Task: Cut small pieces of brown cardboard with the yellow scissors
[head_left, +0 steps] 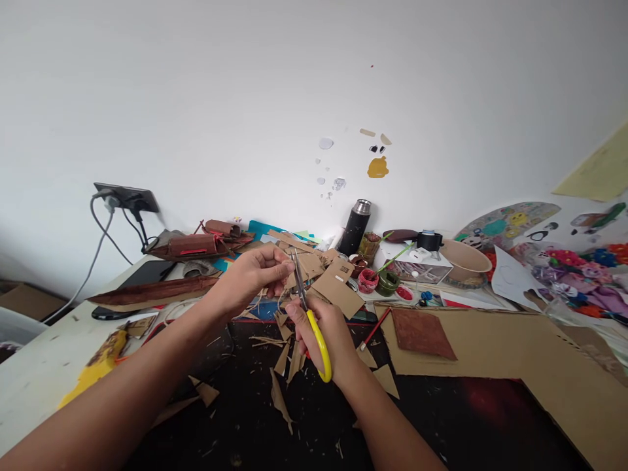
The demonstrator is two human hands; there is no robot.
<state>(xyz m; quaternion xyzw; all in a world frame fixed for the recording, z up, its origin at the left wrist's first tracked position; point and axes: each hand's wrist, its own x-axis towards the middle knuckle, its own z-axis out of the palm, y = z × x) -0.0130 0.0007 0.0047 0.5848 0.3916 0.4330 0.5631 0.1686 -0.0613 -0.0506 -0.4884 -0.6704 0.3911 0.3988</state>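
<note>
1. Right hand [326, 333] is gripping the yellow-handled scissors [321, 350], fingers wrapped around the grips; blades are pointing far, probably so the tips reach the left hand [267, 271]. That one is curling, thumb and forefinger beside the blades; cannot tell whether they meet or pinch a scrap.
2. Black work mat [235, 418] is lying beneath both forearms, likely protecting the table.
3. Cardboard sheet [505, 343] is bordering the mat on the right, seemingly set aside from the cutting.
4. Cardboard pile [338, 294] is sitting just beyond the hands, presumably for easy reach.
5. Reddish-brown square [424, 333] is resting flat on the sheet's left part, perhaps to stay clear of offcuts.
6. Black flask [356, 232] is standing far, near the wall.
7. Red jar [367, 281] and green jar [388, 282] are sitting side by side, right of the pile.
</note>
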